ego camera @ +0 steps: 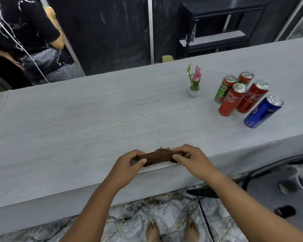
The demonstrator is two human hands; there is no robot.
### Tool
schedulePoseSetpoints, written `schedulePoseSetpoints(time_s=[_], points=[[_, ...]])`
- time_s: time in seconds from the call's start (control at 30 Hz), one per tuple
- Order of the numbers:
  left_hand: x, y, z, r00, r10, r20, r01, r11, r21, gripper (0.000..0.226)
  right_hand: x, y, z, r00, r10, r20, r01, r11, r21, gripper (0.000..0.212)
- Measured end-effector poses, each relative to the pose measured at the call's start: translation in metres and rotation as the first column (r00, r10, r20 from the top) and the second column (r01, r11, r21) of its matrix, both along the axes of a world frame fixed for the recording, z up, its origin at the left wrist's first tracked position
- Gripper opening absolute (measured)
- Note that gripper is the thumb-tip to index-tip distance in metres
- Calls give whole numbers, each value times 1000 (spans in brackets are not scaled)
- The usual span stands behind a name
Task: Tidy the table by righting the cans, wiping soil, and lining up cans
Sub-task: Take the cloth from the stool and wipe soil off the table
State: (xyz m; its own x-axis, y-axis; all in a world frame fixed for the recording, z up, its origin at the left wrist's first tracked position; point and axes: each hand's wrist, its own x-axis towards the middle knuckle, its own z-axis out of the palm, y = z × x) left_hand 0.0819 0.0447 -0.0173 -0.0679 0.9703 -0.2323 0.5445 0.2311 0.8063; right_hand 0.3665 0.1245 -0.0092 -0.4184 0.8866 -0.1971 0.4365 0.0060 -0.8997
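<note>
A folded brown cloth [157, 158] lies at the table's near edge. My left hand [129, 165] grips its left end and my right hand [193, 158] grips its right end. Far to the right, several cans stand upright in a loose cluster: a blue can [262, 111] nearest, two red cola cans [232, 100] [253, 97], and two green-and-red cans [225, 89] [245, 78] behind them. The pale tabletop [94, 119] shows no clear soil from here.
A small white pot with a pink flower [194, 82] stands left of the cans. Another person [30, 41] stands beyond the table's far left side. Dark specks of soil [157, 203] lie on the marble floor by my bare feet; a black cable [205, 219] runs there.
</note>
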Motion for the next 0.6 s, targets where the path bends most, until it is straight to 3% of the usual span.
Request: schedulePoseSetpoints(time_s=[0.27,0.43,0.6], points=[[121,50,19,953,-235,192,249,967,-48,13,132,-37,11,943,-324,-71,320,945,-63,26],[215,76,23,869,-457,191,471,882,-31,12,217,-82,11,829,-553,-84,550,833,-57,29],[308,85,24,715,-692,103,692,721,40,17,279,-132,8,661,-746,-78,745,666,-50,29]])
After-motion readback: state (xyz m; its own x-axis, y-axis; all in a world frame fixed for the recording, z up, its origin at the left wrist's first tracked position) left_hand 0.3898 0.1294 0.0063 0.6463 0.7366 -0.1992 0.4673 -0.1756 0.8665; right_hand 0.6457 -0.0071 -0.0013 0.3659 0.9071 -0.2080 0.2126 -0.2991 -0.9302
